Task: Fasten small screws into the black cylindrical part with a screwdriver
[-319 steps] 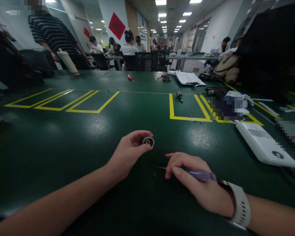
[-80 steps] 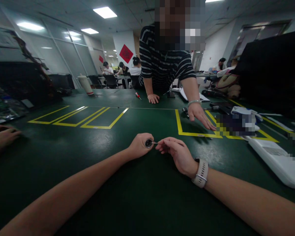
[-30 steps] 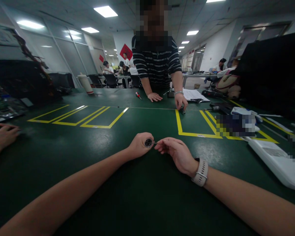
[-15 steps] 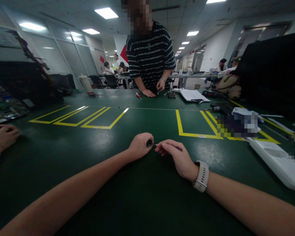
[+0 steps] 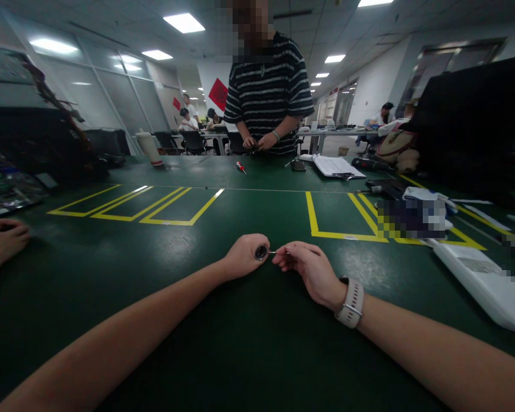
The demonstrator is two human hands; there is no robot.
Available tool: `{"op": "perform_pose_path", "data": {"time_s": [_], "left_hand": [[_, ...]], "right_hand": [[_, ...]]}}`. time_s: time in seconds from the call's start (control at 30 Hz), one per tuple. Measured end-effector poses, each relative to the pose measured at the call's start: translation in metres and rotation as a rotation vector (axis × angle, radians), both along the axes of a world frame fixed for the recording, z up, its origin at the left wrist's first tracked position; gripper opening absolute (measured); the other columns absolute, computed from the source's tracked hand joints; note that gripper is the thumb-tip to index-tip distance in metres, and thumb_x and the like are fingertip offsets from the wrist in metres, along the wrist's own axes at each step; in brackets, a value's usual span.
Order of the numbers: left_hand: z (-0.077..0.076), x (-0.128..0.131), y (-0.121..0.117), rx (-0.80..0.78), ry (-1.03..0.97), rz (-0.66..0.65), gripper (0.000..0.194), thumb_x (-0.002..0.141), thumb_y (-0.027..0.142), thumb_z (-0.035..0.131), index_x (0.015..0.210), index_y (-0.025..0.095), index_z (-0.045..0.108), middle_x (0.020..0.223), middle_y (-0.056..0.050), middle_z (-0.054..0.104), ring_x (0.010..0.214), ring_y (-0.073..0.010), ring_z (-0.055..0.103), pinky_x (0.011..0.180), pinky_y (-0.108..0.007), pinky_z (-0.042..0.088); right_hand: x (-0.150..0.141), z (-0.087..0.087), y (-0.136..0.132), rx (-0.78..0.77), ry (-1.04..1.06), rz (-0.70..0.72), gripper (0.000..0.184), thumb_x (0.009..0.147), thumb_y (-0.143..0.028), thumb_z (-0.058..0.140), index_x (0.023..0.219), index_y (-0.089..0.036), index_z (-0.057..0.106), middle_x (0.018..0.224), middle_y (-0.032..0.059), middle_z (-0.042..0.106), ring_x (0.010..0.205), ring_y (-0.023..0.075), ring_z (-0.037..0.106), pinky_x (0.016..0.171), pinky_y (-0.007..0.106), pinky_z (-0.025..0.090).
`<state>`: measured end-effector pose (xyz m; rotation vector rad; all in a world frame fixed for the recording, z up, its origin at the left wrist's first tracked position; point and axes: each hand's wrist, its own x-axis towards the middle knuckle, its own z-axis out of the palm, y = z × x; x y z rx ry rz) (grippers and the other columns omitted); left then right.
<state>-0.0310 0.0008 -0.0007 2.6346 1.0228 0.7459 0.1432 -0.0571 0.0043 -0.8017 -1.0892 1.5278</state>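
My left hand (image 5: 245,254) is wrapped round a small round dark thing with a shiny metal rim (image 5: 261,252), its open-looking face turned to the right and towards me. Opposite it, my right hand (image 5: 302,263) pinches a thin screwdriver (image 5: 272,252), of which only the slim metal shaft shows. The shaft points left and its tip meets the rim's right side; whether it touches a screw there is too small to tell. The fingers hide the handle. Both hands are just above the green table (image 5: 223,343).
A co-worker's hand (image 5: 6,237) rests at the left edge. Across the table stands a person in a striped shirt (image 5: 268,86), near a red screwdriver (image 5: 241,167). A clipboard with papers (image 5: 337,166) and a white device (image 5: 480,280) lie right; a cup (image 5: 149,147) stands left.
The person opposite has lifted both hands off the table and brought them together, shifting right. My own hands have hardly moved; the right has turned slightly, with the screwdriver still at the rim.
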Motion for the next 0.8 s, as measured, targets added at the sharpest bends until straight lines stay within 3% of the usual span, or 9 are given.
{"op": "perform_pose_path", "data": {"time_s": [0.33,0.8], "left_hand": [[-0.0007,-0.0006,0.0033,-0.036,-0.003,0.003,0.009,0.072,0.015,0.054,0.065,0.015,0.049,0.062,0.003,0.050,0.058,-0.0097,0.048,0.054,-0.021,0.036],[-0.0035,0.0005,0.0061,0.005,0.035,0.066,0.008,0.074,0.017,0.053,0.066,0.016,0.051,0.063,0.002,0.051,0.059,-0.0104,0.048,0.055,-0.022,0.036]], "right_hand": [[0.0006,0.0011,0.0035,-0.070,0.062,-0.006,0.018,0.072,-0.025,0.055,0.065,-0.013,0.067,0.066,0.0060,0.066,0.060,0.0142,0.056,0.058,0.028,0.039],[0.0013,-0.0039,0.0022,-0.004,0.050,-0.096,0.018,0.072,-0.023,0.053,0.060,-0.015,0.065,0.058,0.0038,0.063,0.056,0.0139,0.053,0.055,0.028,0.037]]}}
